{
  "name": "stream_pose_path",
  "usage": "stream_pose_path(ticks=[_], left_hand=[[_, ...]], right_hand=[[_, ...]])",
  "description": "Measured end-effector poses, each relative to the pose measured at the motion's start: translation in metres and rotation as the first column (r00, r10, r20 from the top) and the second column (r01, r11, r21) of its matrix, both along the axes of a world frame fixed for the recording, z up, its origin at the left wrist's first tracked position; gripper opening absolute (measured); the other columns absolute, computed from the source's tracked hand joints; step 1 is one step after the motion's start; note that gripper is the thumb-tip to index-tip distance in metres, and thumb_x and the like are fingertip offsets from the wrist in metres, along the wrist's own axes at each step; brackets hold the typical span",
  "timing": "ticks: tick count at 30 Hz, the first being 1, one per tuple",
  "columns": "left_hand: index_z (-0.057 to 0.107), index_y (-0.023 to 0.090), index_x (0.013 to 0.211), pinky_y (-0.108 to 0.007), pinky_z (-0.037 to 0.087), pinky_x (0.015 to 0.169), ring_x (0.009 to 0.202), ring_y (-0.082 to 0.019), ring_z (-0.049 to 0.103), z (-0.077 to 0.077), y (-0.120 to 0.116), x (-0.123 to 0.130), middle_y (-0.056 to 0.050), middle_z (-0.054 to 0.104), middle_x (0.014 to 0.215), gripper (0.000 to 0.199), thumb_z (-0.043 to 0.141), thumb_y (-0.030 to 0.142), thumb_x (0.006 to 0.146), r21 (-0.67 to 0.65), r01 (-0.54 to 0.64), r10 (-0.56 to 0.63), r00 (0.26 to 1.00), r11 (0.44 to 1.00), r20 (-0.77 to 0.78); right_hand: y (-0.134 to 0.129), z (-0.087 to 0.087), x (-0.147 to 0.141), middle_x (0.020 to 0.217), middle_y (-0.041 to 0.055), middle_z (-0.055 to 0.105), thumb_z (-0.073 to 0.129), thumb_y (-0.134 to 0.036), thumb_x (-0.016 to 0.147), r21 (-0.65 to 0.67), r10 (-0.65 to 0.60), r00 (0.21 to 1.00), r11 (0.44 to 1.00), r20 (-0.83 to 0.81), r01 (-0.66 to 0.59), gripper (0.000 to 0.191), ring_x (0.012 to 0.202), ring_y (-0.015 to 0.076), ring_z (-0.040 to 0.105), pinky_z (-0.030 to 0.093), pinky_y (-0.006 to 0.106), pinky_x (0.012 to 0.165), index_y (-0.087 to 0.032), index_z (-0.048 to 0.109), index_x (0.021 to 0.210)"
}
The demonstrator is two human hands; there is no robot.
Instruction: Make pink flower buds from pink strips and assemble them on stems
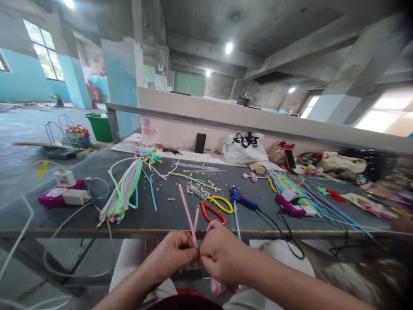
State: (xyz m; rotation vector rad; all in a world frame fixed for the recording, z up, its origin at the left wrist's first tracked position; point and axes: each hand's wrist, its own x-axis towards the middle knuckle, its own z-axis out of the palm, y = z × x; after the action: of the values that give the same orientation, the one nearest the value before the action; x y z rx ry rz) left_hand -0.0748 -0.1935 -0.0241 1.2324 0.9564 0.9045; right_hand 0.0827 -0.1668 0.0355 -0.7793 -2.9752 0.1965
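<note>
A pink pipe cleaner (185, 204) is pinched in my left hand (174, 254) at the table's front edge, its two unequal ends sticking up in a V. My right hand (222, 252) is closed right beside it, the knuckles almost touching my left fingertips; whatever it grips is hidden. Below that hand hangs a soft pink piece (221, 286), partly covered. Just beyond my hands lie scissors (213, 206) with one red and one yellow handle. A blue glue gun (243, 199) rests to their right, its cord running toward the front edge.
Bundled pastel pipe cleaners (124, 193) lie left, near a purple power strip (61, 193). Another purple power strip (292, 206) and more loose stems (325, 206) are right. Along the back stand a bottle (148, 135), a phone (200, 143) and a white bag (245, 146). Cut scraps litter the middle.
</note>
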Motion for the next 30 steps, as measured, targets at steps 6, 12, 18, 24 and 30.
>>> stream_pose_path(ticks=[6, 12, 18, 24, 30], left_hand=[[0.061, 0.01, 0.055, -0.019, 0.032, 0.046, 0.042, -0.007, 0.046, -0.004, -0.001, 0.0, 0.0, 0.056, 0.048, 0.006, 0.059, 0.014, 0.059, -0.191, 0.122, -0.068, 0.961, 0.974, 0.268], [0.061, 0.01, 0.059, -0.019, 0.032, 0.047, 0.044, -0.007, 0.045, -0.004, -0.002, 0.002, 0.0, 0.056, 0.049, 0.018, 0.071, 0.025, 0.061, -0.185, 0.104, -0.024, 0.92, 0.977, 0.392], [0.065, 0.008, 0.065, -0.02, 0.029, 0.051, 0.051, -0.007, 0.042, 0.003, -0.001, -0.008, -0.001, 0.056, 0.055, 0.025, 0.072, 0.032, 0.065, -0.076, 0.099, -0.08, 0.972, 0.992, 0.223], [0.063, 0.01, 0.063, -0.021, 0.03, 0.054, 0.053, -0.008, 0.041, 0.002, -0.003, -0.009, 0.001, 0.053, 0.056, 0.023, 0.074, 0.03, 0.061, -0.113, 0.079, -0.049, 0.968, 0.99, 0.245], [0.059, 0.012, 0.059, -0.021, 0.026, 0.05, 0.051, -0.008, 0.036, -0.003, 0.004, -0.009, 0.004, 0.047, 0.053, 0.015, 0.065, 0.025, 0.064, -0.041, -0.069, 0.069, 0.998, 0.997, 0.009]], right_hand=[[-0.013, 0.005, 0.001, 0.056, 0.0073, 0.064, 0.053, -0.015, 0.062, 0.325, 0.23, 0.963, 0.908, 0.141, -0.265, 0.011, 0.061, 0.0179, 0.05, 0.023, 0.044, 0.092, -0.015, 0.064, 0.061], [0.003, 0.006, 0.01, 0.053, 0.001, 0.06, 0.051, -0.018, 0.073, -0.158, -0.001, 0.998, 0.987, 0.067, 0.012, 0.02, 0.053, 0.0118, 0.049, 0.033, 0.039, 0.086, -0.014, 0.065, 0.059], [0.021, -0.012, 0.016, 0.055, -0.0001, 0.06, 0.064, -0.038, 0.07, -0.997, -0.409, 0.912, 0.044, 0.039, 0.062, 0.029, 0.042, 0.005, 0.041, 0.03, 0.017, 0.042, -0.009, 0.069, 0.069], [0.018, -0.034, 0.014, 0.052, 0.0033, 0.062, 0.066, -0.034, 0.065, -0.935, -0.41, 0.911, -0.334, 0.03, -0.12, 0.03, 0.037, 0.0052, 0.044, 0.035, 0.017, 0.042, -0.005, 0.071, 0.072], [0.022, -0.021, 0.008, 0.049, -0.0008, 0.059, 0.057, -0.028, 0.071, -0.992, -0.428, 0.902, 0.08, 0.059, 0.102, 0.022, 0.038, 0.0062, 0.043, 0.035, 0.019, 0.044, -0.011, 0.069, 0.068]])
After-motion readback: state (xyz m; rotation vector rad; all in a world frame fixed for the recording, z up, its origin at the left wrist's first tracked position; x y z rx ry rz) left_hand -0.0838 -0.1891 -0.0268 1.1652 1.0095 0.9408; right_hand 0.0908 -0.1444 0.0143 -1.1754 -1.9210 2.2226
